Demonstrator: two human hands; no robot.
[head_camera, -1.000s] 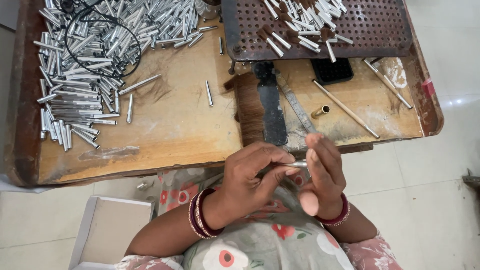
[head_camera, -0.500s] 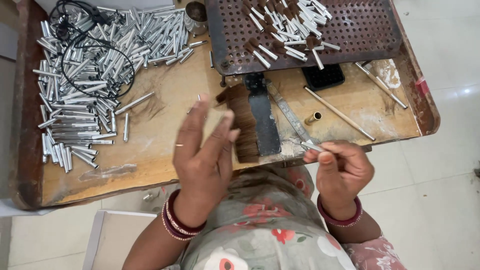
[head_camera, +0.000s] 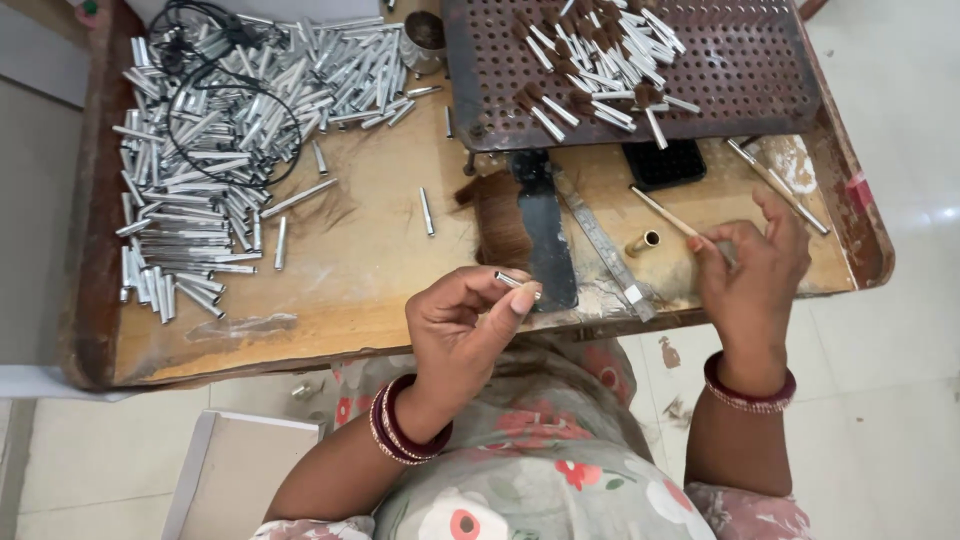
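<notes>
Left hand (head_camera: 462, 325) pinches short silver metal tube (head_camera: 517, 283) at fingertips, over near edge of worn wooden table (head_camera: 350, 260). Right hand (head_camera: 750, 270) closed on thin wooden stick (head_camera: 665, 213) beside small brass ferrule (head_camera: 643, 242).

Worn wooden work table (head_camera: 330, 290) with raised dark rim, set on pale tiled floor (head_camera: 900, 330); bright glare at right edge. White board (head_camera: 240, 470) on floor, below and left of the hands.

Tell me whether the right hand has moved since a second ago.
Yes. The right hand has gone out to the right, away from the left hand, and now rests by the brass tube on the wooden table.
</notes>
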